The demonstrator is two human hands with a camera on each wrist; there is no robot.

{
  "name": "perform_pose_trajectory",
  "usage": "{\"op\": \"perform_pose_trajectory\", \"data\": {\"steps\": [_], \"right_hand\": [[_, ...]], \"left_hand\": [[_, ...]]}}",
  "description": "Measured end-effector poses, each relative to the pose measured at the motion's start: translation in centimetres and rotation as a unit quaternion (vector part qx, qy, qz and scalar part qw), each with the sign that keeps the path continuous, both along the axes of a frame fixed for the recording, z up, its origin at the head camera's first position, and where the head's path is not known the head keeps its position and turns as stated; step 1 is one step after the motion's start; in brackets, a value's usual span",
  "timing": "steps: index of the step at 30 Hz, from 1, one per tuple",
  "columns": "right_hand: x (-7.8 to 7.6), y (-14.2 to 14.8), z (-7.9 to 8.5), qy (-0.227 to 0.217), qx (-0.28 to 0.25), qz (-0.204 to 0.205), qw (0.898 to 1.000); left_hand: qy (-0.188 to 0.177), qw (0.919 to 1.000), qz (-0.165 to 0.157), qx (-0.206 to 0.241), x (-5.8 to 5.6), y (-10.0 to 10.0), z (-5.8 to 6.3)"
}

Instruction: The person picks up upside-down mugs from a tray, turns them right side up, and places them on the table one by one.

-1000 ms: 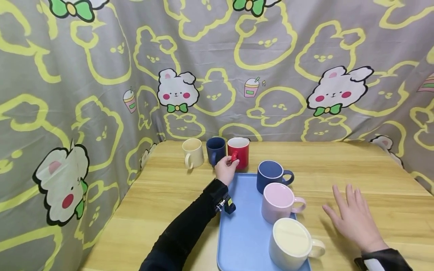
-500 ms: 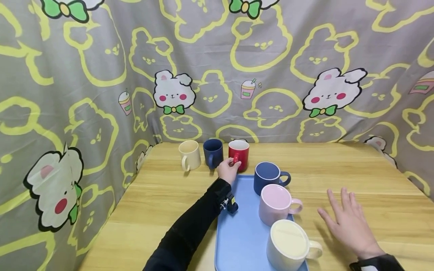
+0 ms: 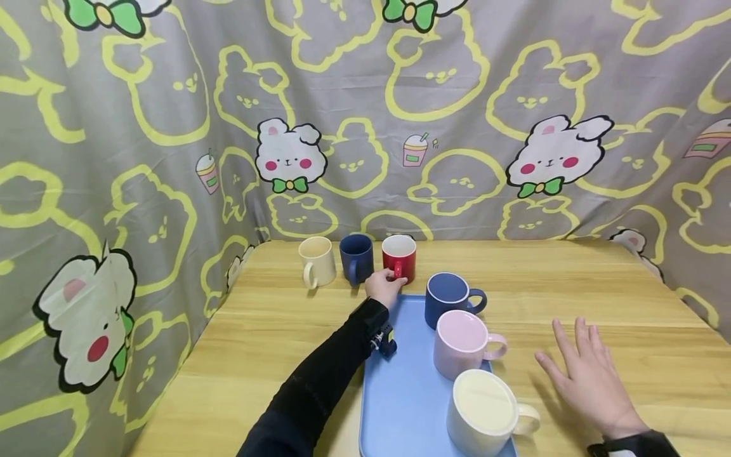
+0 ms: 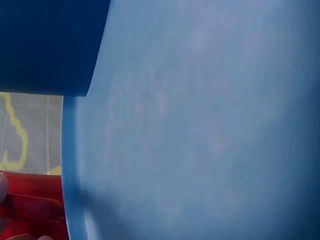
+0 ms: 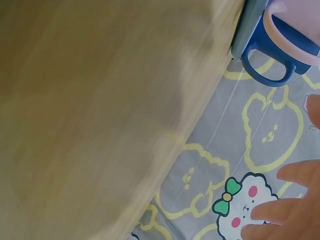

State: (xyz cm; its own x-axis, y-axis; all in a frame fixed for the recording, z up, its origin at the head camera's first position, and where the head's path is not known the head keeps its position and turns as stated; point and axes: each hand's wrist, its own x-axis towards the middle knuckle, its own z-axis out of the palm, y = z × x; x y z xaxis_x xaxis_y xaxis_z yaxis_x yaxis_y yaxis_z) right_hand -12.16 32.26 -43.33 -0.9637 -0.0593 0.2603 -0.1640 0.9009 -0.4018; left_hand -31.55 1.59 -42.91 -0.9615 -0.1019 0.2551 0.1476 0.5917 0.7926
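At the far edge of the tray, my left hand (image 3: 384, 287) pinches the handle of a red mug (image 3: 407, 255) with a white inside. The left wrist view catches only part of the red mug (image 4: 37, 184) and some fingertips at its lower left. To the left of the red mug stand a dark blue mug (image 3: 357, 251) and a cream mug (image 3: 323, 261), handles toward me. My right hand (image 3: 596, 384) is spread palm down over the table, right of the tray, fingers straight and holding nothing.
Along the right side of the light blue tray (image 3: 394, 406) stand a blue mug (image 3: 442, 311), a pink mug (image 3: 457, 355) and a cream mug (image 3: 480, 425), handles pointing right. A patterned grey curtain (image 3: 365, 95) hangs behind and left of the wooden table (image 3: 240, 343).
The red mug has shifted slightly right, away from the dark blue mug beside it, with my left hand still gripping its handle. My right hand stays spread; the head view has turned a little.
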Motion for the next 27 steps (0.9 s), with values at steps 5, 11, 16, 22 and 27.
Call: {"op": "perform_pose_trajectory", "data": {"steps": [5,11,16,22,27], "right_hand": [[-0.1,-0.1,0.1,0.000,-0.001,0.000,1.000],[0.0,-0.1,0.0,0.000,-0.009,-0.003,1.000],[-0.1,-0.4,-0.3,0.000,-0.010,0.003,1.000],[-0.3,-0.3,-0.5,-0.016,-0.020,0.008,1.000],[-0.6,0.5,-0.2,-0.012,-0.047,-0.008,0.999]], "left_hand": [[-0.002,0.9997,0.008,-0.025,-0.2,0.0,0.3],[-0.012,0.9993,0.009,-0.034,-0.5,0.2,0.2],[-0.023,0.9990,0.002,-0.039,-0.5,0.0,0.3],[-0.058,0.9979,-0.011,-0.026,1.0,-0.6,1.4],[0.006,0.9992,0.006,0.040,2.5,0.1,2.8]]}}
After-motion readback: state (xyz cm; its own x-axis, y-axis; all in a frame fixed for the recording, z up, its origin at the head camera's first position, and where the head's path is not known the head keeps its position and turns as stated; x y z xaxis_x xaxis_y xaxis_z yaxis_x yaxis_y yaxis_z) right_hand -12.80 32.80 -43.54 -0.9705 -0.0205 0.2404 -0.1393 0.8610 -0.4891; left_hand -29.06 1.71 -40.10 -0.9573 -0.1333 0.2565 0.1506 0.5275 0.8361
